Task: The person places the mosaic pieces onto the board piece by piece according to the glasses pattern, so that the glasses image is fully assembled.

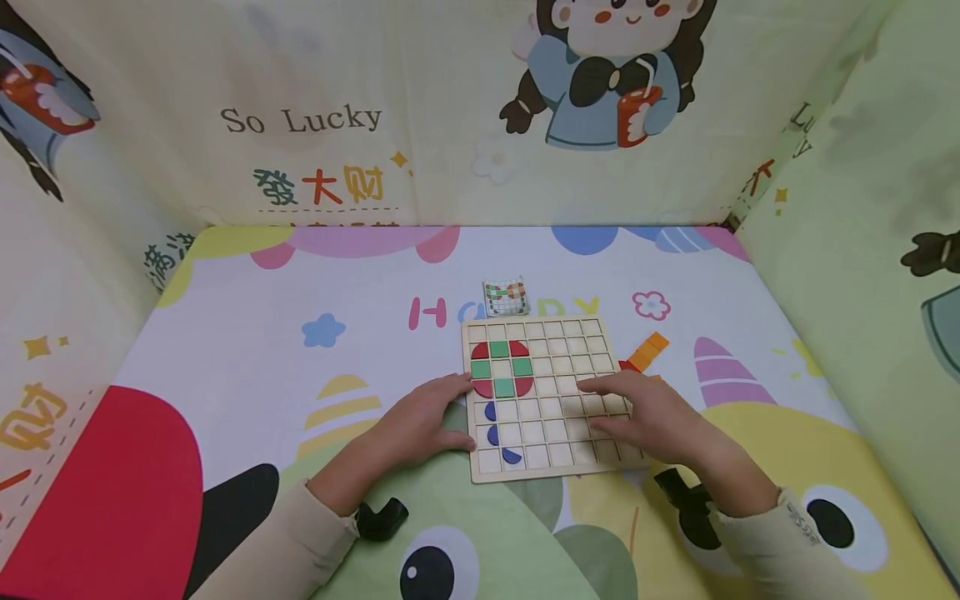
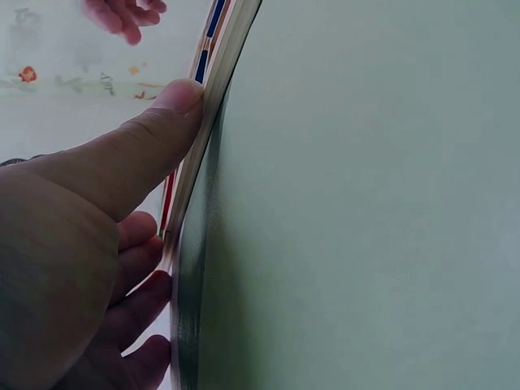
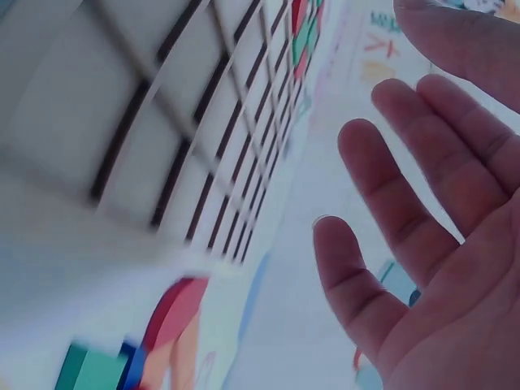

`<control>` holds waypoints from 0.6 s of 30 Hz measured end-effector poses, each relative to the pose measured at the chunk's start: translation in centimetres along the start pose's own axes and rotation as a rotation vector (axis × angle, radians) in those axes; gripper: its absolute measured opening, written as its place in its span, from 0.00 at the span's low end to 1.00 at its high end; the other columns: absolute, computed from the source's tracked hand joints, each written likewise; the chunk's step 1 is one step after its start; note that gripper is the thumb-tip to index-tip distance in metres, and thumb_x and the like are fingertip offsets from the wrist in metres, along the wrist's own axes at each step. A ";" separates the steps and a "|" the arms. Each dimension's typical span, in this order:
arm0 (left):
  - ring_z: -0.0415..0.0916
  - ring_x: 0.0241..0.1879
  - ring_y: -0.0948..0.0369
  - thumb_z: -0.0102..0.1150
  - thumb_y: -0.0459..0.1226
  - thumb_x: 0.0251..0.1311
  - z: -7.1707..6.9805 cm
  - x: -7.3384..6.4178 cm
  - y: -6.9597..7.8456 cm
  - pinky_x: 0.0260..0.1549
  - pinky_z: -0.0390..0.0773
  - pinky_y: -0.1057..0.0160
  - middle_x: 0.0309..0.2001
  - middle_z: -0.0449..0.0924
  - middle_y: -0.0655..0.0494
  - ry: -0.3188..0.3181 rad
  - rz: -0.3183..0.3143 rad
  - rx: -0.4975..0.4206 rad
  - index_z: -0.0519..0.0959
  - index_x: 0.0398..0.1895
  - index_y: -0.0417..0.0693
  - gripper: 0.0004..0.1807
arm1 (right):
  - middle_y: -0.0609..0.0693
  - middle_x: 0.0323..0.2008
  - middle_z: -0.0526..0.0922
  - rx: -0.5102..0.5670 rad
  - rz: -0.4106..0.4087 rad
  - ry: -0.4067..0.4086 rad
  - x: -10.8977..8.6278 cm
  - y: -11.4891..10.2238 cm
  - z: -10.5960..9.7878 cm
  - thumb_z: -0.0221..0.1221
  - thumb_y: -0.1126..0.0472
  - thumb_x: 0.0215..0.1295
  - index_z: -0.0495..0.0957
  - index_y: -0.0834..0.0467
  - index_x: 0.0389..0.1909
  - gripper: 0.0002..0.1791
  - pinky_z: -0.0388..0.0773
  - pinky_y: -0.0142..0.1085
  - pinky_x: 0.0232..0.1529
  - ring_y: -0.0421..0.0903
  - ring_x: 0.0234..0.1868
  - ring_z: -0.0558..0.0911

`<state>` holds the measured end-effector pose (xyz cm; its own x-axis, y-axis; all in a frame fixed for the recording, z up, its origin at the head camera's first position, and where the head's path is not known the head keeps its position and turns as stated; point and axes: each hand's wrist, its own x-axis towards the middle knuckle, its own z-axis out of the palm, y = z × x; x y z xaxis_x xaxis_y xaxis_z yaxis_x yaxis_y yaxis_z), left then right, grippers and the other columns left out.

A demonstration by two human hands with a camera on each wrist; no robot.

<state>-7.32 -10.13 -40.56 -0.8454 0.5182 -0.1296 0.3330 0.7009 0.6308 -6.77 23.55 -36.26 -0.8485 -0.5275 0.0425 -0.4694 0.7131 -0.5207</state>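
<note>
A wooden grid board (image 1: 551, 408) lies on the patterned cloth. Red quarter-round pieces (image 1: 482, 351) and green square pieces (image 1: 481, 368) form a ring in its upper left part. Below them, blue half-round pieces (image 1: 491, 412) sit in the left cells. My left hand (image 1: 412, 425) touches the board's left edge, with the thumb (image 2: 158, 122) and fingers spread along that side. Over the right part of the board is my right hand (image 1: 652, 417), its fingers (image 3: 382, 187) extended and holding nothing.
A small picture card (image 1: 506, 297) with a coloured pattern stands behind the board. Orange pieces (image 1: 648, 350) lie to the board's right, partly behind the right hand. Red (image 3: 175, 309) and green blocks (image 3: 89, 370) show there too. Printed fabric walls (image 1: 450, 167) enclose the table.
</note>
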 end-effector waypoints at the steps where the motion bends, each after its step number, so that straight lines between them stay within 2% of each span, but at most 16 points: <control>1: 0.59 0.72 0.49 0.76 0.47 0.52 0.0 0.0 0.0 0.68 0.64 0.48 0.73 0.64 0.49 -0.001 0.001 -0.001 0.68 0.72 0.43 0.45 | 0.52 0.48 0.85 -0.006 0.002 0.010 -0.2 0.3 -0.2 0.73 0.64 0.56 0.81 0.59 0.57 0.25 0.80 0.51 0.49 0.52 0.48 0.84; 11: 0.59 0.72 0.49 0.76 0.47 0.53 0.0 0.1 0.0 0.68 0.63 0.49 0.73 0.64 0.50 0.000 -0.002 0.007 0.68 0.72 0.44 0.45 | 0.54 0.49 0.84 -0.066 0.141 0.046 -2.5 3.1 -1.8 0.73 0.59 0.57 0.82 0.57 0.55 0.24 0.79 0.55 0.50 0.56 0.48 0.82; 18: 0.59 0.72 0.49 0.76 0.47 0.52 0.0 0.0 0.1 0.68 0.63 0.48 0.73 0.64 0.50 -0.005 -0.013 0.004 0.67 0.72 0.44 0.45 | 0.49 0.40 0.84 -0.114 0.216 0.051 -4.3 5.0 -2.3 0.75 0.61 0.53 0.84 0.57 0.50 0.22 0.79 0.53 0.46 0.52 0.42 0.79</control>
<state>-7.33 -10.05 -40.46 -0.8478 0.5110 -0.1416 0.3231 0.7096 0.6261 -6.01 30.43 -37.08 -0.9422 -0.3348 -0.0147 -0.2975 0.8559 -0.4229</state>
